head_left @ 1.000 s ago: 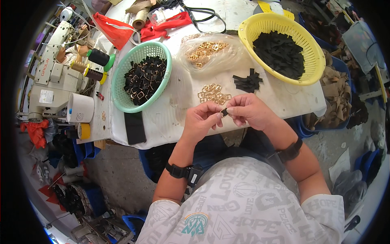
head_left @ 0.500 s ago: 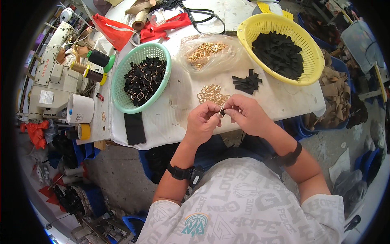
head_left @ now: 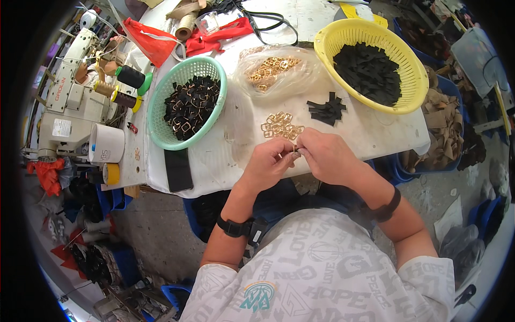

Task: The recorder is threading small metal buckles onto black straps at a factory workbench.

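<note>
My left hand (head_left: 268, 163) and my right hand (head_left: 326, 154) meet over the table's front edge, fingertips touching. Pinched in the left fingers is a small gold metal ring (head_left: 294, 150). The right fingers close against it, on a black fabric strip that they now almost wholly hide. Just beyond my hands lies a loose pile of gold square rings (head_left: 280, 126). To the right of that pile is a small heap of black strips (head_left: 327, 109).
A green basket (head_left: 219, 112) at left holds black strips fitted with gold rings. A yellow basket (head_left: 417, 80) at right holds black strips. Between them sits a clear bag (head_left: 308, 72) of gold rings. A phone (head_left: 178, 170) and sewing machine (head_left: 64, 115) are at left.
My right hand has turned and closed in over the fingertips. The black strip, visible between my hands before, is now mostly covered. The piles and baskets stay put.
</note>
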